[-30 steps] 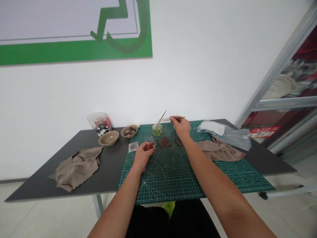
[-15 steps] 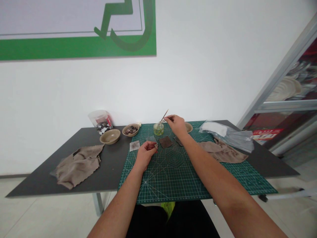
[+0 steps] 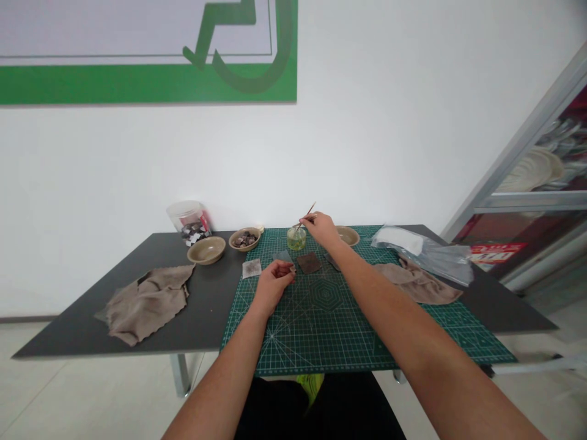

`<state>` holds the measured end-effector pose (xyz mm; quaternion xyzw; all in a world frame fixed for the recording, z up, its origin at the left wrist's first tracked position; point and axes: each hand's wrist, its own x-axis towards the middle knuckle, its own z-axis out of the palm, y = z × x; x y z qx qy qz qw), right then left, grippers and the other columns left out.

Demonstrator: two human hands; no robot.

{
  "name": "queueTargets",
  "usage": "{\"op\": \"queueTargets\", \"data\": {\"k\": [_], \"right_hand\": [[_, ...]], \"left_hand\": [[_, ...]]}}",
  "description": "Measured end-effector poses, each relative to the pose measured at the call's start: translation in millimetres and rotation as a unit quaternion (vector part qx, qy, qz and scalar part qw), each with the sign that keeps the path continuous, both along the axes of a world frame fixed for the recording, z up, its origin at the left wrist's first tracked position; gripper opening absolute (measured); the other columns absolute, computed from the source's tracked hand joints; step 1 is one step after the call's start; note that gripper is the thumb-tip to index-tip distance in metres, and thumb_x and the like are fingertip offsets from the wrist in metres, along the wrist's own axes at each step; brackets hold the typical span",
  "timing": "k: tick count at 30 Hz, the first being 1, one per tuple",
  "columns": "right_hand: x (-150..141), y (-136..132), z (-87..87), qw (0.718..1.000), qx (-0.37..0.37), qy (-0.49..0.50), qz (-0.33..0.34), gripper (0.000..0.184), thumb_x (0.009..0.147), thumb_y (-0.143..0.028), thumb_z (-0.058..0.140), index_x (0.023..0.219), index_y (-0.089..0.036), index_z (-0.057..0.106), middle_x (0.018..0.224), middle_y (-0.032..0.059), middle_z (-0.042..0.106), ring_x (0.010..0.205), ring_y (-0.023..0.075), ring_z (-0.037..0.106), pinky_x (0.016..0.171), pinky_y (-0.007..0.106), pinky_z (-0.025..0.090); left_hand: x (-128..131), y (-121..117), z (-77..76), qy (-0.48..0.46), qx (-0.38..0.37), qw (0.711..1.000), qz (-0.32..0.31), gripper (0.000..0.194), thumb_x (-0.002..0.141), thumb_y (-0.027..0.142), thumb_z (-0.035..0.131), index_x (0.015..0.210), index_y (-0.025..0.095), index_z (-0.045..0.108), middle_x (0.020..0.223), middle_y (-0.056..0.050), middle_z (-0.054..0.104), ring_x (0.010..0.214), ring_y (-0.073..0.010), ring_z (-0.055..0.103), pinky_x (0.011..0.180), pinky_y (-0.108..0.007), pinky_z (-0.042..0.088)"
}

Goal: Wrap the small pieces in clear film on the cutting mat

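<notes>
My right hand (image 3: 320, 227) is closed on a thin stick, its lower end at the mouth of a small clear jar (image 3: 296, 239) with yellowish-green contents. A second thin stick (image 3: 311, 208) slants up by the jar, partly behind my fingers. My left hand (image 3: 275, 280) pinches a small greyish piece (image 3: 292, 269) above the green cutting mat (image 3: 316, 336); the fingers partly hide it. Near that hand lie a pale square (image 3: 252, 268), a brown square (image 3: 309, 263) and a grey-blue square (image 3: 281, 255). A dark piece (image 3: 332, 261) is partly covered by my right forearm.
To the left are an empty bowl (image 3: 206, 251), a bowl of dark chips (image 3: 244, 239), a clear tub (image 3: 191, 225) and a brown cloth (image 3: 149, 302). Rightward are another bowl (image 3: 348, 236), a plastic bag (image 3: 428, 252) and a second cloth (image 3: 419, 282). A wall stands behind.
My right hand has moved slightly left and closer to the jar, and its stick now points more steeply down into the mouth. My left hand keeps its pinch. The view has shifted slightly.
</notes>
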<state>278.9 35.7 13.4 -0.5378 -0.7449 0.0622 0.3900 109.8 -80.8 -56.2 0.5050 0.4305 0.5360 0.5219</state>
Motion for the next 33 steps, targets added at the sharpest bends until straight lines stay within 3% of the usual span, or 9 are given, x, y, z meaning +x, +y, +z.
{"op": "queueTargets", "data": {"k": [8, 14, 18, 27, 33], "right_hand": [[-11, 12, 0.0, 0.999, -0.027, -0.032, -0.013, 0.022, 0.088, -0.031, 0.055, 0.085, -0.017, 0.072, 0.088, 0.0095, 0.072, 0.087, 0.0218, 0.066, 0.078, 0.028, 0.045], [-5, -2, 27.9, 0.996, 0.034, -0.039, -0.069, 0.034, 0.092, -0.04, 0.046, 0.092, -0.015, 0.069, 0.081, 0.0107, 0.071, 0.082, 0.0233, 0.066, 0.073, 0.028, 0.044], [-1, -3, 40.1, 0.996, 0.03, -0.048, -0.062, 0.035, 0.092, -0.041, 0.046, 0.088, -0.015, 0.069, 0.079, 0.0105, 0.071, 0.08, 0.0239, 0.065, 0.074, 0.03, 0.043], [-10, 4, 24.4, 0.99, -0.028, -0.123, -0.062, 0.033, 0.092, -0.038, 0.048, 0.092, -0.014, 0.07, 0.089, 0.0126, 0.071, 0.087, 0.0237, 0.064, 0.076, 0.029, 0.042], [-11, 1, 32.0, 0.987, -0.017, -0.149, -0.065, 0.037, 0.093, -0.042, 0.044, 0.092, -0.014, 0.069, 0.088, 0.0118, 0.071, 0.086, 0.0229, 0.064, 0.074, 0.028, 0.041]], "left_hand": [[1, -2, 3.0, -0.006, 0.0, 1.0, 0.001, 0.022, 0.062, 0.023, 0.072, 0.082, 0.017, 0.064, 0.065, 0.003, 0.058, 0.059, -0.011, 0.054, 0.06, -0.024, 0.045], [1, -2, 3.9, -0.016, -0.006, 1.0, -0.003, 0.022, 0.062, 0.023, 0.073, 0.081, 0.017, 0.063, 0.066, 0.002, 0.058, 0.06, -0.0108, 0.054, 0.059, -0.024, 0.045], [1, -3, 5.2, -0.019, -0.006, 1.0, -0.008, 0.023, 0.061, 0.023, 0.073, 0.081, 0.017, 0.063, 0.068, 0.002, 0.06, 0.06, -0.0112, 0.055, 0.06, -0.024, 0.046], [1, -4, 5.6, -0.016, -0.001, 1.0, -0.001, 0.023, 0.062, 0.024, 0.073, 0.081, 0.016, 0.063, 0.065, 0.003, 0.058, 0.059, -0.0105, 0.054, 0.059, -0.024, 0.045], [1, -4, 5.5, -0.014, -0.003, 1.0, -0.003, 0.023, 0.062, 0.023, 0.073, 0.081, 0.016, 0.063, 0.064, 0.003, 0.057, 0.059, -0.0103, 0.054, 0.059, -0.024, 0.046]]}}
